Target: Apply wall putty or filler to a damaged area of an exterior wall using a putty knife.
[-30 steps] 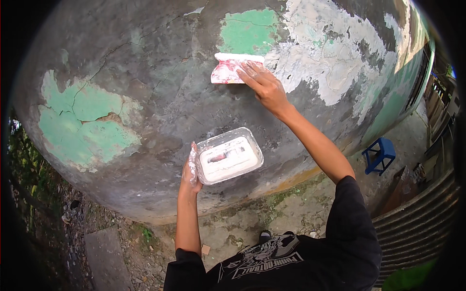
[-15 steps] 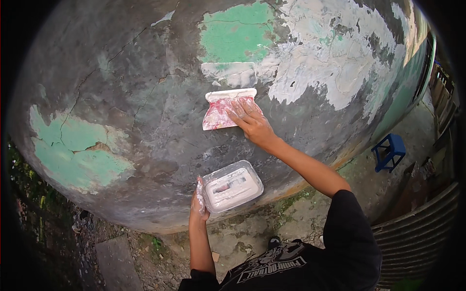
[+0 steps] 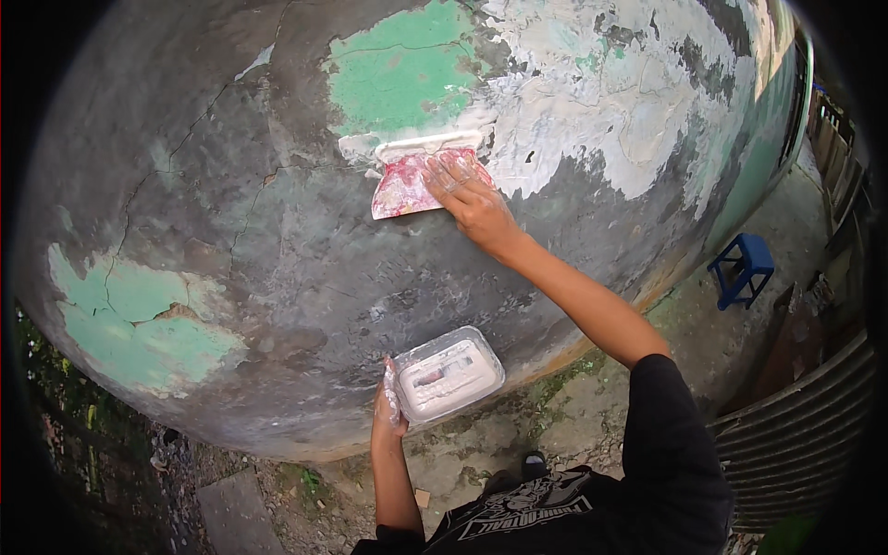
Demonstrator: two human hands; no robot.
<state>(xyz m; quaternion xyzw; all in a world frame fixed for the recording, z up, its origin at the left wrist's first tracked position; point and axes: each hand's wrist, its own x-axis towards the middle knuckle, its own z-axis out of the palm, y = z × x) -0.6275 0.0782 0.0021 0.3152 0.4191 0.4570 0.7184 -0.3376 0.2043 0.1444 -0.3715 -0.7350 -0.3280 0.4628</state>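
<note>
My right hand [image 3: 467,202] presses a wide, flat putty spreader [image 3: 398,190], white and smeared with red, against the grey wall [image 3: 305,240]. A bead of white putty [image 3: 430,143] lies along the spreader's upper edge, just under a green painted patch [image 3: 402,69]. My left hand [image 3: 389,398] grips the left side of a clear plastic tub [image 3: 490,387] at waist height, away from the wall. White putty [image 3: 455,381] with a scooped hollow fills much of the tub. Putty smears coat the fingers of both hands.
White putty [image 3: 610,120] covers the wall's upper right. A cracked green patch [image 3: 139,319] shows at lower left. On the ground at right stands a blue plastic stool [image 3: 743,268], with corrugated sheeting [image 3: 795,435] nearer. A loose slab [image 3: 236,509] lies at bottom left.
My right hand has pushed the spreader upward over the putty strip, to the green patch's lower edge. The tub, still in my left hand, sits slightly lower in view.
</note>
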